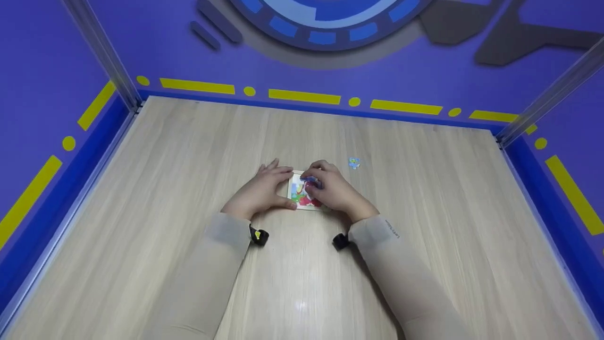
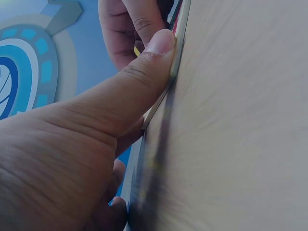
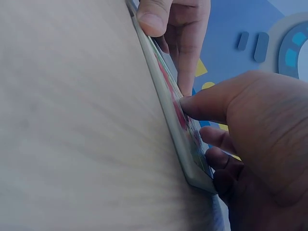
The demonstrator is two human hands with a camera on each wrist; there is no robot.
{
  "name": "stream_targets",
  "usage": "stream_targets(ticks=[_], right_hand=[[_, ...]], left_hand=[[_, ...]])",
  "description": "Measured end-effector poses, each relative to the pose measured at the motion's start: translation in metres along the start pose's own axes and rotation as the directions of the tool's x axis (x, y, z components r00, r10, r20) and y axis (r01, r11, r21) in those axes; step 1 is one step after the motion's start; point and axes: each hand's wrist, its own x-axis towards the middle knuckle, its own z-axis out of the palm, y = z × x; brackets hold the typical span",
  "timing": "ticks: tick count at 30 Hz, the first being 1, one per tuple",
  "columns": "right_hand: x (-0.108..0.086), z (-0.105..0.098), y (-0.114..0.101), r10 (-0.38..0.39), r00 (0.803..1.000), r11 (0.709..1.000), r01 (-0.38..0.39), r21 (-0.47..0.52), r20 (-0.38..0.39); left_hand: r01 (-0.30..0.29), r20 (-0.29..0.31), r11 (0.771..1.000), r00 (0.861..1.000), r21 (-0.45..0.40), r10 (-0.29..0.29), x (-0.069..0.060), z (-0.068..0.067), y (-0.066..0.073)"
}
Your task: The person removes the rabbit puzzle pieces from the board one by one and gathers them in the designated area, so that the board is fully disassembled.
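As the head view shows, the left hand (image 1: 264, 188) spreads wide against the jigsaw tray (image 1: 309, 208) on the tabletop (image 1: 292, 278); the right hand (image 1: 335, 189) pinches a blue piece (image 1: 309, 179). Left wrist: thumb (image 2: 161, 43) on stiff-looking rim (image 2: 181, 54). Right wrist: thin tray, probably light, best edge-held.

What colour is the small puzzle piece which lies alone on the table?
The puzzle piece is mostly light blue; the head view shows it best.
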Motion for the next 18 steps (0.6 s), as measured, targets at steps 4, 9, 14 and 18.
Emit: stream_targets(ticks=[4,9,14,18], right_hand=[[0.0002,0.0002,0.0007,0.02,1.0,1.0,-0.02,0.01,-0.003],[0.0005,0.0001,0.0005,0.034,0.999,0.999,-0.034,0.023,-0.007],[0.0006,0.0002,0.0006,0.052,0.998,0.997,-0.051,0.064,-0.021],[0.0006,0.0005,0.0026,0.071,0.997,0.992,-0.066,0.106,-0.04]], left_hand=[[-0.003,-0.001,1.0,1.0,0.007,0.003,0.0001,0.0001,0.0003],[-0.01,-0.005,1.0,1.0,0.011,0.01,0.0,-0.0003,0.0003],[-0.001,0.005,1.0,1.0,-0.015,0.001,0.0,-0.0004,-0.0002],[0.007,0.011,1.0,1.0,-0.024,-0.007,0.0005,-0.0003,-0.0003]])
